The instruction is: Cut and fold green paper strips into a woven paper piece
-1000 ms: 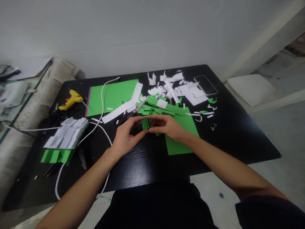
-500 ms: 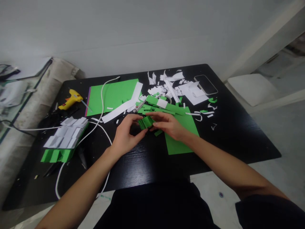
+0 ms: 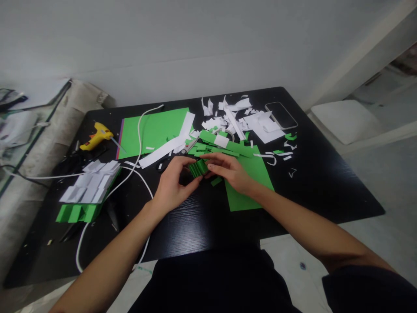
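Note:
A small green pleated paper piece is held above the black table between both hands. My left hand grips its left side, thumb below and fingers above. On the opposite side my right hand pinches it, and its fingertips partly cover the folds. Just beyond the hands lie scissors and a pile of green paper strips. Under my right wrist is a green sheet.
To the left sits a folded green and white paper construction. A yellow glue gun, a looping white cable and a stack of coloured sheets are behind it. White paper scraps and a phone lie toward the back right.
The pleats of the green paper piece are pressed a little closer together. My right fingers have shifted slightly left over it; otherwise the hands stay in place.

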Demonstrator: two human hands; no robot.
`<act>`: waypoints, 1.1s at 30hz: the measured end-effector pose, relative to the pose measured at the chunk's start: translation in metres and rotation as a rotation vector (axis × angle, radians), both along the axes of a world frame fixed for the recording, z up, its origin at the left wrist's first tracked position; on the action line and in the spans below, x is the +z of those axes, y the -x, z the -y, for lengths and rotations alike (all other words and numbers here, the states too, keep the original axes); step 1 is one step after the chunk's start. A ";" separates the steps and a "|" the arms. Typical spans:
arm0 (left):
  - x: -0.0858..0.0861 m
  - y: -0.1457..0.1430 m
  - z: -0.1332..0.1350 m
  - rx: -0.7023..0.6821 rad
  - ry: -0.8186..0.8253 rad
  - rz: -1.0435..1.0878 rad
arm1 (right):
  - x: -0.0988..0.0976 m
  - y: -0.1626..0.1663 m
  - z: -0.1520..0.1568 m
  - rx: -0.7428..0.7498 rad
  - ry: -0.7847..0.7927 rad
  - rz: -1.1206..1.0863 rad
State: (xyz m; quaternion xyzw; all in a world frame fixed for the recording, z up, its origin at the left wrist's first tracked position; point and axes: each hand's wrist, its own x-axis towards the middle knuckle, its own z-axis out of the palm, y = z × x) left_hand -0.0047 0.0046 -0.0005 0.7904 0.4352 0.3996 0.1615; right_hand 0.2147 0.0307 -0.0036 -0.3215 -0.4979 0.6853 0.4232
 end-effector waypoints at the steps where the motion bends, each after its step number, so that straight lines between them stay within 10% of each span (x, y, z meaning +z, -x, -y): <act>1: 0.000 0.000 0.000 0.003 0.003 -0.004 | 0.000 0.000 0.000 0.000 -0.001 -0.003; 33: -0.001 0.001 -0.001 -0.022 -0.033 -0.001 | -0.003 -0.002 0.000 -0.090 -0.031 0.015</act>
